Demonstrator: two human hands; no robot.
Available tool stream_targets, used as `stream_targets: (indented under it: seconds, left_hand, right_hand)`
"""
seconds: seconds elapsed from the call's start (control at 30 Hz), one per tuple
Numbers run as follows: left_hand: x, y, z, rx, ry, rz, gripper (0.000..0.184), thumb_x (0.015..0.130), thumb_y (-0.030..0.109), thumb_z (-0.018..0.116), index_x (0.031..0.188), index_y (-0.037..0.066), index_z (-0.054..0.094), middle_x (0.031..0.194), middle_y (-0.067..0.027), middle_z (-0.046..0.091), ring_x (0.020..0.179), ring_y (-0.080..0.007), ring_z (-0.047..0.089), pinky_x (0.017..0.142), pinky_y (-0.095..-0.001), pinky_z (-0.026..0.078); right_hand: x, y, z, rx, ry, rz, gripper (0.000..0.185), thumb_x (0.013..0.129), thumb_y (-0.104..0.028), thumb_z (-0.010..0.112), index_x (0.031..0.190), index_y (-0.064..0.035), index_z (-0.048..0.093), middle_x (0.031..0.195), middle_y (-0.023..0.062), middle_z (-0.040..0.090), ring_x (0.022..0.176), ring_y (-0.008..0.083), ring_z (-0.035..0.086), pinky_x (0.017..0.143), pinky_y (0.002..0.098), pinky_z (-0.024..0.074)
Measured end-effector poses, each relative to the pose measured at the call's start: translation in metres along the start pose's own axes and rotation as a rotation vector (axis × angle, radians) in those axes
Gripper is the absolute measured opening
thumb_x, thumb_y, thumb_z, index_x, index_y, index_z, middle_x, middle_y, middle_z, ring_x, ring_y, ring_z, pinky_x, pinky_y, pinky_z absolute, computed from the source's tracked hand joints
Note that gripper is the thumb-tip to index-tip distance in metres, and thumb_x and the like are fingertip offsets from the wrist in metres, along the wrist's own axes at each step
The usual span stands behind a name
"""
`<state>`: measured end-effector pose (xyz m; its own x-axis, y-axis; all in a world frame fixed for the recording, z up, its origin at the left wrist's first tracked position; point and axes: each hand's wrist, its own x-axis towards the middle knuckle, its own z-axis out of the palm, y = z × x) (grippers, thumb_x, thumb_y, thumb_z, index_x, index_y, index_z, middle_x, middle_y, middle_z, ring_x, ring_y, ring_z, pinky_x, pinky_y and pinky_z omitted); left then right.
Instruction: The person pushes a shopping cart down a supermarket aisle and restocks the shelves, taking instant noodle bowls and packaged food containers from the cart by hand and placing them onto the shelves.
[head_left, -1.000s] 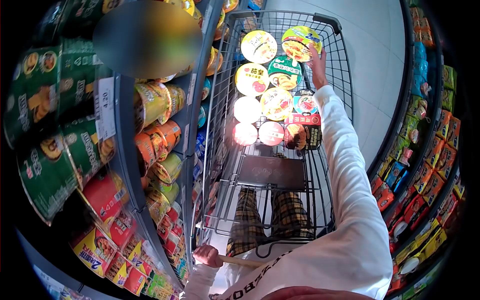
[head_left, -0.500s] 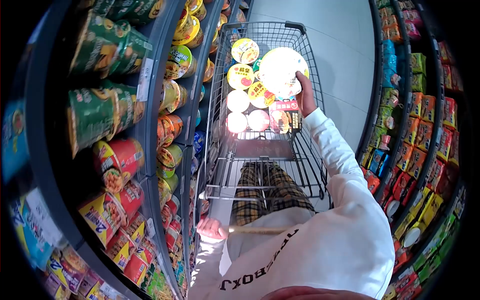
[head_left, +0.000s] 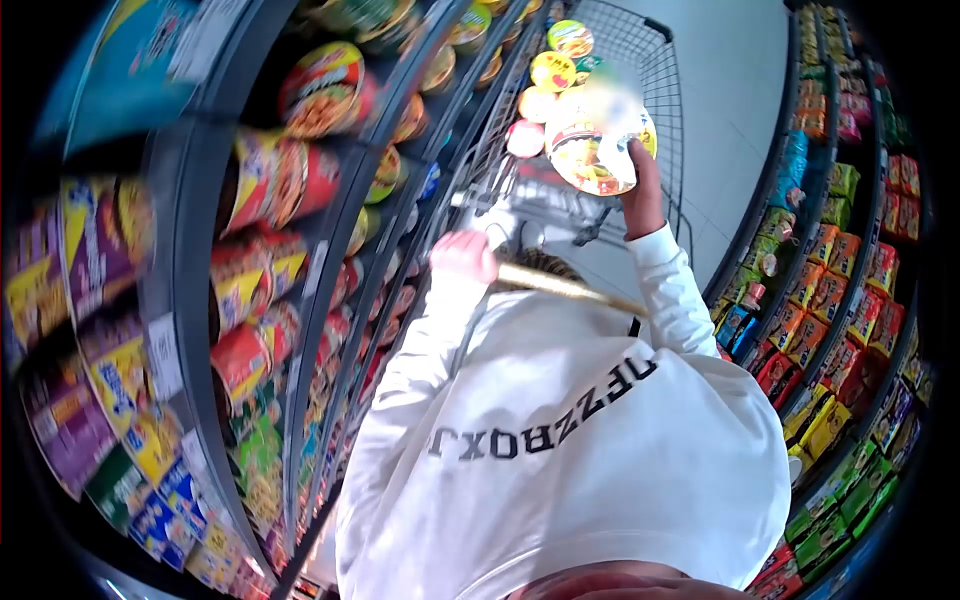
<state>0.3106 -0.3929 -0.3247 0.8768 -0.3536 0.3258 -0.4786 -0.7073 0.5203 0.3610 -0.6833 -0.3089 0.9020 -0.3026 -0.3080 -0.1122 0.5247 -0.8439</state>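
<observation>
My right hand grips a large round instant noodle bowl at its right edge, thumb over the lid. The bowl is held above the shopping cart, and glare whitens much of its top. My left hand is wrapped round the left end of the cart's handle bar. In the cart, beyond the held bowl, sit several noodle cups, among them a yellow-lidded cup and a cup with a pink-white top. The bowl hides other goods behind it.
Close on my left runs a shelf rack with noodle tubs, such as a red tub, and multipacks. On the right another rack holds bagged noodles. Pale tiled floor shows between the cart and that rack.
The noodle bowl in my right hand now sits lower in view, over the cart's near part, with its lid print clearer. The cart and my left hand appear farther up in view.
</observation>
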Motion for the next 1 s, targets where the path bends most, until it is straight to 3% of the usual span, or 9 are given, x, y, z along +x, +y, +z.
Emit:
stream_targets:
  seconds: [0.27,0.33,0.4,0.43,0.5,0.53,0.8,0.87,1.0]
  left_hand:
    - [0.006,0.0,-0.017,-0.276,-0.165,-0.129,0.014,0.085,0.01,0.054,0.088,0.001,0.064,0.08,-0.015,0.066,0.073,-0.0301,0.066,0.072,-0.0389,0.052]
    - [0.0,0.013,-0.038,-0.776,0.133,-0.458,0.026,0.094,0.016,0.055,0.115,0.0,0.06,0.098,-0.0146,0.068,0.086,-0.026,0.068,0.081,-0.0334,0.053]
    - [-0.027,-0.007,-0.047,-1.314,0.162,-0.633,0.048,0.099,0.017,0.055,0.14,0.001,0.036,0.137,-0.0165,0.044,0.119,-0.0207,0.053,0.098,-0.0333,0.048]
    - [-0.043,-0.022,-0.037,-1.313,0.22,-0.542,0.055,0.098,0.021,0.057,0.143,0.002,0.031,0.138,-0.0166,0.043,0.122,-0.0219,0.052,0.101,-0.0343,0.046]
    - [-0.061,-0.04,-0.043,-1.375,0.24,-0.671,0.069,0.098,0.032,0.059,0.146,0.001,0.022,0.142,-0.0181,0.042,0.126,-0.026,0.051,0.106,-0.0383,0.044]
    - [-0.071,-0.034,-0.058,-1.506,0.234,-0.616,0.081,0.095,0.06,0.053,0.151,0.006,0.03,0.152,-0.0159,0.039,0.138,-0.0342,0.042,0.112,-0.0505,0.038]
    - [-0.116,-0.067,-0.088,-1.607,0.157,-1.033,0.09,0.081,0.062,0.063,0.149,0.011,0.036,0.146,-0.0111,0.048,0.132,-0.0327,0.051,0.101,-0.0501,0.05]
    - [-0.13,-0.095,-0.072,-1.596,0.139,-1.219,0.083,0.085,0.062,0.057,0.148,0.012,0.038,0.145,-0.0106,0.05,0.132,-0.0311,0.049,0.102,-0.051,0.046]
    - [-0.126,-0.112,-0.061,-1.648,0.053,-1.318,0.098,0.076,0.073,0.062,0.149,0.013,0.036,0.146,-0.0134,0.043,0.129,-0.0377,0.048,0.106,-0.0555,0.044]
  right_hand:
    - [-0.073,0.004,0.063,0.16,-0.099,0.136,0.044,0.1,-0.03,0.056,0.131,0.0005,0.051,0.123,0.0113,0.064,0.112,0.0209,0.064,0.099,0.0344,0.0498]
    - [-0.09,-0.007,0.087,0.16,-0.276,0.205,0.043,0.099,-0.024,0.058,0.133,0.0009,0.049,0.126,0.0121,0.062,0.113,0.0212,0.063,0.1,0.0338,0.0494]
    - [-0.093,0.013,0.102,-0.065,-0.496,-0.031,0.05,0.098,-0.023,0.059,0.14,-0.0003,0.043,0.129,0.0115,0.059,0.115,0.0189,0.06,0.099,0.0314,0.0479]
    - [-0.095,0.023,0.109,-0.157,-0.583,-0.164,0.054,0.098,-0.022,0.059,0.143,-0.0009,0.039,0.131,0.0112,0.058,0.116,0.0178,0.059,0.099,0.0302,0.0472]
    - [-0.109,0.023,0.142,-0.215,-0.504,0.16,0.059,0.098,-0.028,0.06,0.145,-0.0011,0.037,0.127,0.0108,0.059,0.114,0.0175,0.059,0.099,0.0298,0.0465]
    - [-0.12,0.028,0.155,-0.239,-0.531,0.211,0.06,0.098,-0.03,0.06,0.146,-0.0013,0.036,0.128,0.0111,0.058,0.117,0.018,0.057,0.101,0.0304,0.0448]
    - [-0.135,0.131,0.18,-0.661,-0.574,0.278,0.086,0.09,-0.062,0.058,0.144,0.0006,0.034,0.142,0.0266,0.046,0.137,0.037,0.042,0.113,0.04,0.0331]
    - [-0.125,0.132,0.181,-0.825,-0.595,0.581,0.105,0.085,-0.07,0.055,0.154,0.0016,0.019,0.152,0.0274,0.034,0.145,0.0363,0.03,0.118,0.0384,0.0247]
    - [-0.114,0.189,0.169,-0.878,-0.426,0.566,0.114,0.072,-0.075,0.064,0.149,0.0005,0.028,0.144,0.0284,0.044,0.136,0.0412,0.04,0.114,0.0403,0.0321]
